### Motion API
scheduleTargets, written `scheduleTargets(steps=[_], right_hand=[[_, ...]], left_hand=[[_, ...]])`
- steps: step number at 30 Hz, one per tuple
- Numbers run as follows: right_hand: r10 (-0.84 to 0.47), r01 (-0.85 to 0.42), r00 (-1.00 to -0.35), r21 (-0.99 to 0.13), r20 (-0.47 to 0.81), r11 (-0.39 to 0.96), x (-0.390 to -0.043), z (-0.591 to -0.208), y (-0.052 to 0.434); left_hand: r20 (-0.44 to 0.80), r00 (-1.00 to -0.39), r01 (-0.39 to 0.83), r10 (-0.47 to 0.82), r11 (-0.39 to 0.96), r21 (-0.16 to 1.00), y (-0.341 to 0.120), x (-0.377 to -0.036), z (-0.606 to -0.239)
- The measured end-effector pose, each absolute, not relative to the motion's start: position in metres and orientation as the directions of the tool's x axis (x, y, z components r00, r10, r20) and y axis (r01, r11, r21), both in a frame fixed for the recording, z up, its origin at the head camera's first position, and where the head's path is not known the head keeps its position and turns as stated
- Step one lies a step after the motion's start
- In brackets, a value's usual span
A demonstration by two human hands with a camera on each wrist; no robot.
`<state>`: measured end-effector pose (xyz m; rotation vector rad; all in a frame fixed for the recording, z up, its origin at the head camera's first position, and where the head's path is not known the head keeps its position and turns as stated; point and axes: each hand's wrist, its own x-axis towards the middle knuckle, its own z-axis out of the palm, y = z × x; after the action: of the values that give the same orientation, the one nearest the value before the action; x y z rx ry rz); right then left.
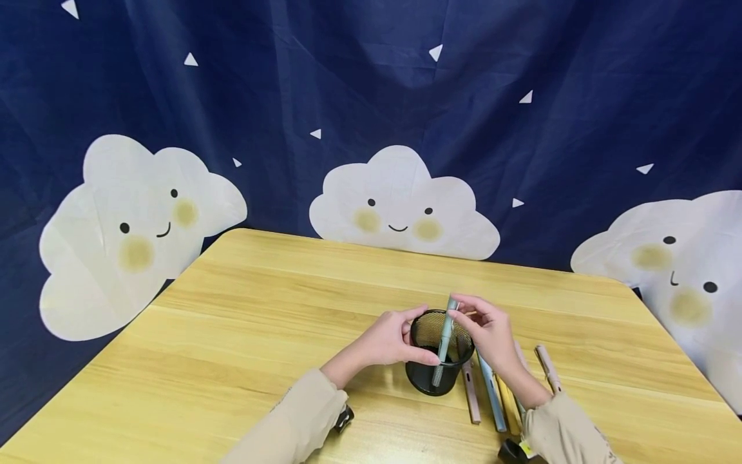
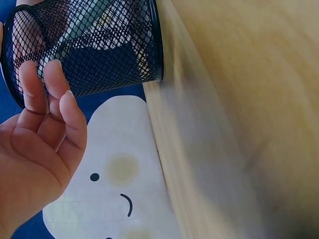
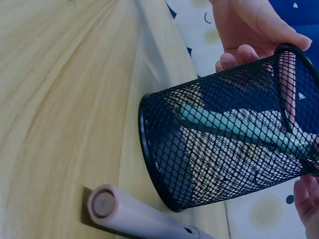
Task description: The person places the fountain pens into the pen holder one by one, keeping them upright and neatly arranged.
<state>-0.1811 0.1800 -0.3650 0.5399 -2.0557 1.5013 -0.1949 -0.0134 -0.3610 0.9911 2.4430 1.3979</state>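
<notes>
Fingers [image 1: 458, 308] above wooden table [image 1: 243, 335], cloud backdrop [image 1: 400, 206]

Both hands [image 1: 388, 341] raised, fingers [image 1: 464, 303] curled.

We read this as a staged recording corner: a light wooden table [image 1: 243, 335] fills the lower frame, a navy smiling-cloud backdrop cloth [image 1: 400, 206] hangs behind.

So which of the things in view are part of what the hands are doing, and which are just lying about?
In hand:
- black mesh pen cup, steadied by the left hand
- teal pen, pinched by the right hand, its lower end inside the cup

Lying about:
- pens on the table right of the cup: pink, blue, yellow, another pink
- cloud backdrop
</notes>
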Motion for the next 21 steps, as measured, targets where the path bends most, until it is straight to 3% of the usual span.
scheduleTargets(steps=[11, 21], right_hand=[[-0.061, -0.604, -0.782, -0.729, 0.621, 0.322, -0.169, -0.352, 0.173], [-0.076, -0.618, -0.772, -0.715, 0.631, 0.327, -0.181, -0.368, 0.182]], left_hand=[[0.18, -0.769, 0.466, 0.613, 0.347, 0.814, -0.014, -0.195, -0.361], [0.176, -0.767, 0.467, 0.616, 0.348, 0.813, -0.014, -0.194, -0.36]])
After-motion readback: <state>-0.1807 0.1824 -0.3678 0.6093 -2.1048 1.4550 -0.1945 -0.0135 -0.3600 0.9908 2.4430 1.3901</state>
